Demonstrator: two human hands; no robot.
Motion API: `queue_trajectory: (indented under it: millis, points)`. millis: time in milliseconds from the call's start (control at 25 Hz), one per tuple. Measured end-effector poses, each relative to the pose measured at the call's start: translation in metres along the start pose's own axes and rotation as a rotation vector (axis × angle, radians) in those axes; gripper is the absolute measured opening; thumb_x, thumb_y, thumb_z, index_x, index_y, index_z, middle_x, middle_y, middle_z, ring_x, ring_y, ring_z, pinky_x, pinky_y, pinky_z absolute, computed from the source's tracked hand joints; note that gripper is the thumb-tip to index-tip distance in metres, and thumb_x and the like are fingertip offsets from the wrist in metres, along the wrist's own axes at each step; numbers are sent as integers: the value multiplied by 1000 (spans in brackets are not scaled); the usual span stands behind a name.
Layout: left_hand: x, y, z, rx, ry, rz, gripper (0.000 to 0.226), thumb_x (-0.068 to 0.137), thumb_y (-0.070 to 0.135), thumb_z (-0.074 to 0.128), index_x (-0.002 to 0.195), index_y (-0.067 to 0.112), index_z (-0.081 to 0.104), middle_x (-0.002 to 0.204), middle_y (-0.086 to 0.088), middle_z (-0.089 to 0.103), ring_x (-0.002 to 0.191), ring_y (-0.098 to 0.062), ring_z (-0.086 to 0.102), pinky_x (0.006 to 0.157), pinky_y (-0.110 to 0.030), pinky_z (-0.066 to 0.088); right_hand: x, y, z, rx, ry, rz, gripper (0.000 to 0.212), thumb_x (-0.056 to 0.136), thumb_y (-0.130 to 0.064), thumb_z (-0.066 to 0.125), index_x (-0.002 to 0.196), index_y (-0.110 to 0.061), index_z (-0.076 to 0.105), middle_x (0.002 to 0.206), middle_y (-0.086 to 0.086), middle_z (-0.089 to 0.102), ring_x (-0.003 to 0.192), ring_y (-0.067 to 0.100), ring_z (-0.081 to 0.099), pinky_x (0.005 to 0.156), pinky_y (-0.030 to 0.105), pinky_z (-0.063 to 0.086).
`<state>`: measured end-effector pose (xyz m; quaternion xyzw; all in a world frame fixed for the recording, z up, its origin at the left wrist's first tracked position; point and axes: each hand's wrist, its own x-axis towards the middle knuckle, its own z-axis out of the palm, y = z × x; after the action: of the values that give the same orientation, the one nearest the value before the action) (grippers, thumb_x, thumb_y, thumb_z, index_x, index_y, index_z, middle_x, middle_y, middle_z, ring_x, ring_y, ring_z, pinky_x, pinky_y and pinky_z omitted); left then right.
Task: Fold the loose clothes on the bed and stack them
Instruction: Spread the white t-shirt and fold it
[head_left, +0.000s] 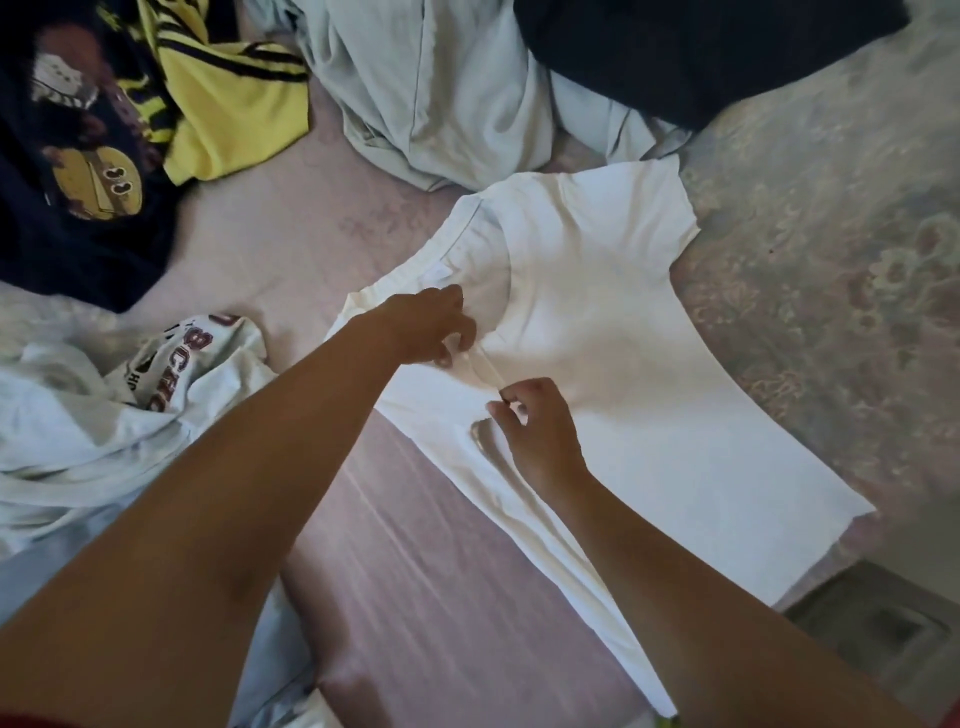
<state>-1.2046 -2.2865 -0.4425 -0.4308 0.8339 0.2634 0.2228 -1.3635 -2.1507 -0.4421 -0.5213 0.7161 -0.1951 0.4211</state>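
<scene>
Pinching the white T-shirt (597, 332), seemingly by one fold, both hands: left (431, 327), right (540, 426).

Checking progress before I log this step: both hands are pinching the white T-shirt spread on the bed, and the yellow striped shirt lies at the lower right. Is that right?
Not quite. The head view shows the yellow striped shirt at the upper left, not the lower right. The rest holds: the left hand and right hand both pinch the white T-shirt spread on the bed.
</scene>
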Motion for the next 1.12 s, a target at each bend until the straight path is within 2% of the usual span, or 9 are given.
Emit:
queue_trajectory:
  millis: [120,240,400,600,720,800,880,960,1120]
  points:
    - [-7,0,0,204,24,118,15,85,24,66,97,18,60,130,0,37,113,-17,38,71,-32,40,-6,-5,-8,-126,-27,-361,7,85,-14,67,86,-7,68,99,2,66,90,18,58,80,30,42]
    - [-12,-8,-10,340,55,186,12,91,21,56,103,21,57,120,1,42,104,-19,43,66,-30,36,-5,-6,-10,-113,-227,-147,11,91,-23,57,93,-13,61,88,-4,63,80,18,59,73,28,42]
    - [-10,-21,-29,242,52,124,40,88,2,44,113,31,57,91,10,38,73,-15,40,54,-23,28,6,-7,-5,-1,-14,50,11,94,-16,52,102,-11,57,89,-2,63,84,22,61,75,31,45]
    - [3,-18,-36,-109,2,-34,18,92,26,55,110,24,60,98,6,47,91,-16,49,76,-31,41,22,-3,2,87,55,162,8,91,-8,50,98,-9,52,86,0,59,84,21,56,73,30,42]
    - [11,-14,-22,-359,15,-154,17,88,32,63,96,19,56,101,1,53,89,-21,55,75,-32,42,28,4,11,55,69,171,11,89,-6,48,97,-12,51,97,5,55,82,20,53,71,31,41]
    - [15,2,-6,-199,204,-281,24,91,31,59,108,16,51,109,-4,49,97,-25,54,79,-36,42,25,5,11,-213,137,66,19,87,-10,56,107,-13,54,108,8,52,82,24,55,69,33,44]
    - [13,23,18,144,531,-335,36,90,23,58,124,12,50,120,-10,53,103,-28,57,81,-38,47,18,10,12,-651,200,-279,35,77,-18,65,112,-13,64,115,11,60,88,28,63,69,34,50]
    - [1,44,49,221,803,-171,41,88,19,54,127,6,57,128,-17,58,114,-33,59,90,-43,50,7,18,9,-858,141,-566,39,71,-26,71,108,-16,71,116,6,67,97,23,67,73,31,53]
    - [-15,76,101,255,671,-159,59,94,43,28,135,7,51,141,-17,46,129,-32,46,101,-53,41,15,36,-34,-636,10,-511,42,70,-8,77,111,-10,70,126,18,61,110,32,63,81,40,55]
